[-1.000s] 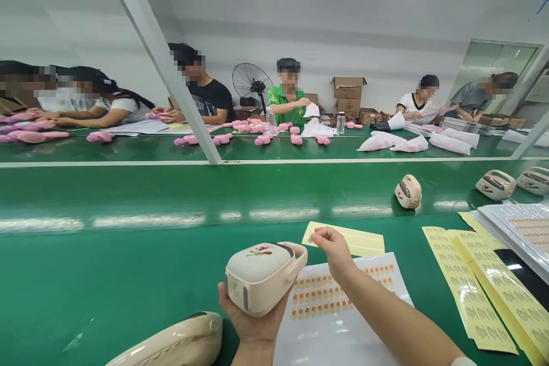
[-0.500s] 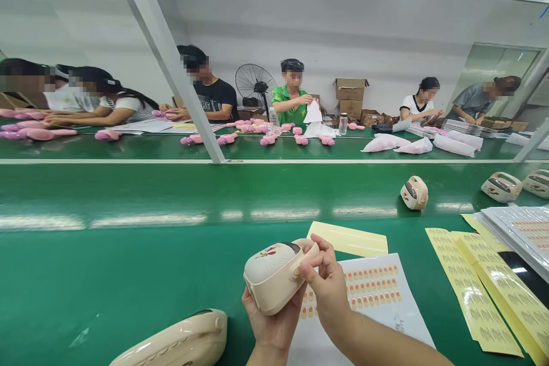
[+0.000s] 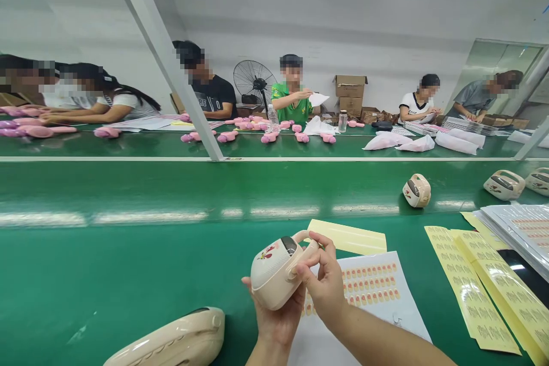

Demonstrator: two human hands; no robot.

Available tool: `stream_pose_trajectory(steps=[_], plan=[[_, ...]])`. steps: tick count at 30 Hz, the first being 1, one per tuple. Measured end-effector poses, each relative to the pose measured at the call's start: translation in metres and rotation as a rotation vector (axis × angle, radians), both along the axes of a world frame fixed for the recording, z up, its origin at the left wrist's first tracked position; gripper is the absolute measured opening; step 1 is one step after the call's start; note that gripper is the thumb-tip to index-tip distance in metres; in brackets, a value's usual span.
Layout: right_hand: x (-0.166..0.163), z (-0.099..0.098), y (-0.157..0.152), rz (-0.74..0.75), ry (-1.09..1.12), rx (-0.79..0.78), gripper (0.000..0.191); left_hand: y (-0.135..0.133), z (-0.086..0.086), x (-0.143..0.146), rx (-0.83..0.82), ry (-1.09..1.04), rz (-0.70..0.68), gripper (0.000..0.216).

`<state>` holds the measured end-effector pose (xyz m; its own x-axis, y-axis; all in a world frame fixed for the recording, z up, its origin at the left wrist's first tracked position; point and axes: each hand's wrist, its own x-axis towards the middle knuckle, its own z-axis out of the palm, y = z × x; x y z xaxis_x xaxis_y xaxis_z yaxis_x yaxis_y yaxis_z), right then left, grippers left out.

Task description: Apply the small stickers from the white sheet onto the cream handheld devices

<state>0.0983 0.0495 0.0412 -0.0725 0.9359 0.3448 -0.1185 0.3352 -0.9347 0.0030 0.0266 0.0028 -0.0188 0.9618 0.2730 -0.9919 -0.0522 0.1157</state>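
Cream box sits in cupped left hand, likely so it won't drop; fingers of right hand pinch handle.

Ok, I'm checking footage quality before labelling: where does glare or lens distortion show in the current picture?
Head view: bright streaks glare across the green surface; also in the head view, the beige device at bottom left looks stretched, perhaps by a wide lens; the head view shows the held device fairly sharply.

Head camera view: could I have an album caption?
The left hand cradles a cream device while the right hand touches its handle, near a patterned white sheet.
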Motion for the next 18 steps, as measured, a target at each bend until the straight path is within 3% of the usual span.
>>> stream_pose_trajectory(steps=[4, 18], plan=[[0.001, 0.003, 0.001, -0.026, 0.003, 0.005, 0.018, -0.001, -0.003, 0.004, 0.060, -0.016, -0.020, 0.041], [0.001, -0.003, 0.007, -0.061, -0.109, 0.060, 0.018, 0.000, -0.015, 0.003, -0.092, 0.010, 0.003, 0.034]])
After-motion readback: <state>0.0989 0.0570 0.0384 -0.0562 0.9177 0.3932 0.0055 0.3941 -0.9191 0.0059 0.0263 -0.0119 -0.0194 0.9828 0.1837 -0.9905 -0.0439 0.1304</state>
